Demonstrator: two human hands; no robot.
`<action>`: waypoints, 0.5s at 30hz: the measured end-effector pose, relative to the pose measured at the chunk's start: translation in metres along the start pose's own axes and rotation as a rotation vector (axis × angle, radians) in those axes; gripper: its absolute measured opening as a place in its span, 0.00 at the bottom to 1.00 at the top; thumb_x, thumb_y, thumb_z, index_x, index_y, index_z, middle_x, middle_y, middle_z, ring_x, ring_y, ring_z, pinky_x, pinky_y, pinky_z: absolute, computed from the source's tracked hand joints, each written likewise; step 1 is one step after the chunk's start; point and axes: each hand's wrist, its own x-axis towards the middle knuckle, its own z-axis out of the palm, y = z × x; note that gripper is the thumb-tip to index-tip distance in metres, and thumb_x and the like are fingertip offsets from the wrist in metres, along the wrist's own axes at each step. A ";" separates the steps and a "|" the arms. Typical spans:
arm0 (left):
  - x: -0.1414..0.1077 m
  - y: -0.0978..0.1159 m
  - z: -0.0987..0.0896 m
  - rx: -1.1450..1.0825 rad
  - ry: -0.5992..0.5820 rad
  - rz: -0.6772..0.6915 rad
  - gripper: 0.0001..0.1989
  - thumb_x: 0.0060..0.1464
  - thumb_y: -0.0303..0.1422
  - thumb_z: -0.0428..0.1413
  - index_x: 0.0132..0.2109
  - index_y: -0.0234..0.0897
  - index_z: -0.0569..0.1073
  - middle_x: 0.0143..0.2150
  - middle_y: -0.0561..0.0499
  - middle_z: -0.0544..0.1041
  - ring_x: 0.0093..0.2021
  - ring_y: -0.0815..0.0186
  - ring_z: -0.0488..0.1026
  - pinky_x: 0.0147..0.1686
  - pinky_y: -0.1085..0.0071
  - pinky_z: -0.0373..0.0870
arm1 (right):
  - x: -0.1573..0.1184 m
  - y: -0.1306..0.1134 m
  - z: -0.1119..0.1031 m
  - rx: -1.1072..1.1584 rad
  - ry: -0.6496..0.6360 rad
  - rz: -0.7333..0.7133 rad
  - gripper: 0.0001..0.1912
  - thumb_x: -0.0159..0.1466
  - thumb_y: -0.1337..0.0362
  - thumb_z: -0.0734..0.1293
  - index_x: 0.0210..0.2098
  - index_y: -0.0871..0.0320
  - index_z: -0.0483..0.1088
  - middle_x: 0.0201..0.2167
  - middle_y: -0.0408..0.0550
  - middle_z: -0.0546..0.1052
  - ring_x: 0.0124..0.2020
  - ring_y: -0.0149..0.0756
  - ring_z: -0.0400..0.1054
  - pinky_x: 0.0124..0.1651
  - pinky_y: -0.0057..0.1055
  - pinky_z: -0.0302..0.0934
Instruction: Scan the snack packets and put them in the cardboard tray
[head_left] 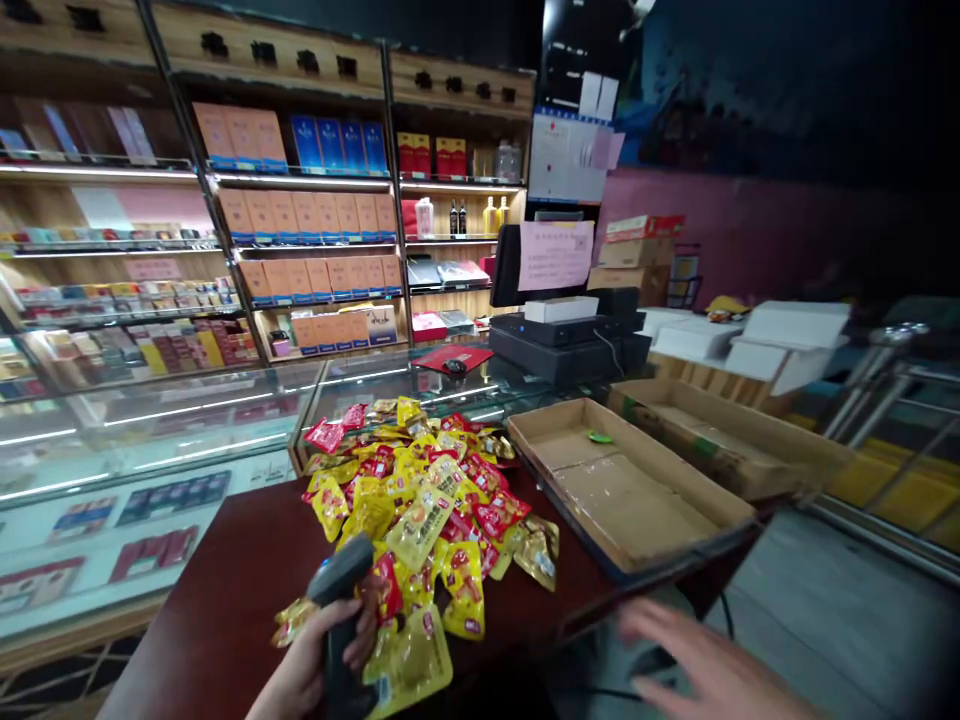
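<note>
The left hand (311, 650) is wrapped round the grip of a handheld barcode scanner (341, 570), its dark head raised over the near left edge of a heap of snack packets (420, 520). The right hand (682, 650), blurred, is at the near right with its fingers spread and nothing visible in them, apart from the heap and just off the near edge of the dark wooden counter (217, 590). The packets, mostly yellow, red and gold, lie loose in the middle of that counter, overlapping and facing various ways, and the far side of the heap reaches toward the glass display counter (172, 420). A large yellow packet (424, 655) lies nearest, beside the scanner's grip; whether they touch is unclear. Right of the heap, a shallow cardboard tray (630, 500) holds a small green item (599, 437), with a second cardboard tray (705, 455) beyond it. As a judgement, the work looks little advanced: the packets show no rows or separate groups, and nothing shows which, if any, have been scanned.
</note>
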 end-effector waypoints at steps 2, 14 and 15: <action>-0.006 -0.002 -0.002 -0.003 0.014 0.071 0.09 0.52 0.34 0.55 0.32 0.32 0.66 0.20 0.55 0.60 0.18 0.76 0.56 0.22 0.75 0.53 | 0.033 -0.052 -0.025 -0.082 0.049 -0.271 0.14 0.59 0.55 0.64 0.45 0.45 0.71 0.60 0.45 0.65 0.59 0.48 0.62 0.58 0.46 0.61; -0.010 -0.009 -0.025 -0.061 -0.086 0.194 0.17 0.53 0.31 0.53 0.50 0.33 0.67 0.27 0.53 0.64 0.20 0.75 0.60 0.22 0.73 0.56 | 0.113 -0.281 -0.110 -0.307 0.858 -0.823 0.09 0.62 0.66 0.63 0.43 0.53 0.70 0.69 0.36 0.44 0.68 0.56 0.20 0.63 0.65 0.16; -0.010 -0.010 -0.027 -0.064 -0.102 0.196 0.17 0.52 0.32 0.54 0.50 0.33 0.67 0.27 0.53 0.64 0.20 0.74 0.60 0.22 0.73 0.56 | 0.112 -0.286 -0.111 -0.301 0.879 -0.836 0.09 0.62 0.67 0.63 0.42 0.54 0.70 0.68 0.37 0.44 0.68 0.56 0.20 0.63 0.65 0.16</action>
